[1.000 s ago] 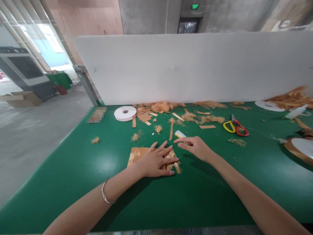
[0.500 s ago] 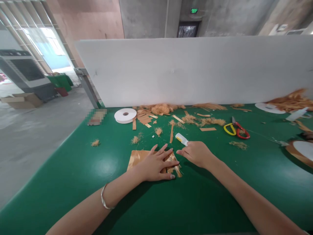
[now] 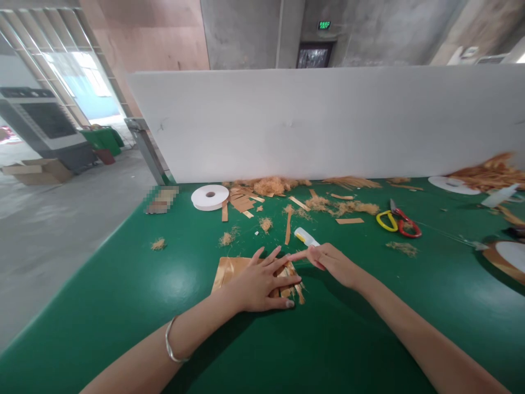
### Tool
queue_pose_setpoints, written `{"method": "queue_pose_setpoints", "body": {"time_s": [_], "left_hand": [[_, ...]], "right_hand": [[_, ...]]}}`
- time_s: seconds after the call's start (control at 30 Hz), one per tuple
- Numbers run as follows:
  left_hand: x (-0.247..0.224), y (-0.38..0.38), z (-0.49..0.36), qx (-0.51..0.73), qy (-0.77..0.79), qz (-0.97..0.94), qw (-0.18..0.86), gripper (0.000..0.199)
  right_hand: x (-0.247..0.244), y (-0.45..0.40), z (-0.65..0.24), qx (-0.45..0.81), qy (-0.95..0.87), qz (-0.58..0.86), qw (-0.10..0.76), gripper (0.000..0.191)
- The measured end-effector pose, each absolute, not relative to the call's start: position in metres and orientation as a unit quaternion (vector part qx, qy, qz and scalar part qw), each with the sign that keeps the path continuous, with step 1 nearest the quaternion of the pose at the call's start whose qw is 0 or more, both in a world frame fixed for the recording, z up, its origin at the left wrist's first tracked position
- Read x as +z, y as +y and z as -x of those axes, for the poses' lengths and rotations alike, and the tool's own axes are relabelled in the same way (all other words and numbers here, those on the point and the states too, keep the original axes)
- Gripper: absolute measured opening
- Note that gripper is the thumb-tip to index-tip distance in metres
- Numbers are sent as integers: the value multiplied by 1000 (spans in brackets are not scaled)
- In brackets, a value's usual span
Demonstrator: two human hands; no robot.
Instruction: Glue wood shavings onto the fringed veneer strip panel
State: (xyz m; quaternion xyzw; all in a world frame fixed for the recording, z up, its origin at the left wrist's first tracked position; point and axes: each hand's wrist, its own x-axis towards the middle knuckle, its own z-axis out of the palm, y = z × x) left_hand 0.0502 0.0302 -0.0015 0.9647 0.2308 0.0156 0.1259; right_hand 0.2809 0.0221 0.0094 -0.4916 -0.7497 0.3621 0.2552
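Note:
My left hand (image 3: 268,280) lies flat with fingers spread, pressing a glossy tan woven-looking sheet (image 3: 229,269) to the green table. Loose golden strands (image 3: 300,295) fray out from the sheet's right edge, partly under my fingers. My right hand (image 3: 334,264) has its index finger stretched left to the sheet's upper right, touching or nearly touching my left fingertips, while its other fingers curl. Just behind that hand lies a small white bottle with a yellow patch (image 3: 305,237); its right end is hidden. I see nothing gripped in either hand.
Scissors with yellow and red handles (image 3: 397,219) lie to the right. A white tape roll (image 3: 210,197) sits at back left. Tan strips and fibre clumps (image 3: 273,186) scatter along a white upright panel (image 3: 287,126). A squeeze bottle (image 3: 500,195) and another roll (image 3: 508,262) are far right.
My right hand has shifted slightly, and its index finger now reaches left to the sheet's edge. The left hand still presses the sheet. The white bottle stays in place.

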Motion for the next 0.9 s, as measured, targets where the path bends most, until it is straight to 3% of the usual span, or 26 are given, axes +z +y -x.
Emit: {"method": "queue_pose_setpoints", "body": {"time_s": [0.2, 0.4, 0.47, 0.57, 0.73, 0.83, 0.9], "left_hand": [[0, 31, -51, 6, 230, -965, 127, 60], [-3, 32, -51, 6, 233, -965, 122, 61], [-4, 32, -51, 10, 232, -965, 119, 60], [-5, 32, -51, 18, 228, -966, 122, 60], [-5, 32, -49, 28, 227, -965, 127, 62], [-6, 31, -48, 26, 234, -963, 132, 66], [-7, 31, -48, 32, 239, -961, 137, 72]], "right_hand": [[16, 22, -282, 400, -724, 467, 314, 62], [11, 19, -278, 582, -648, 355, 340, 63], [11, 19, -278, 588, -636, 354, 352, 62], [13, 19, -279, 472, -694, 430, 332, 58], [9, 23, -278, 168, -808, 544, 155, 48], [4, 24, -275, 109, -822, 551, 94, 59], [3, 23, -274, 96, -830, 538, 108, 61]]}}
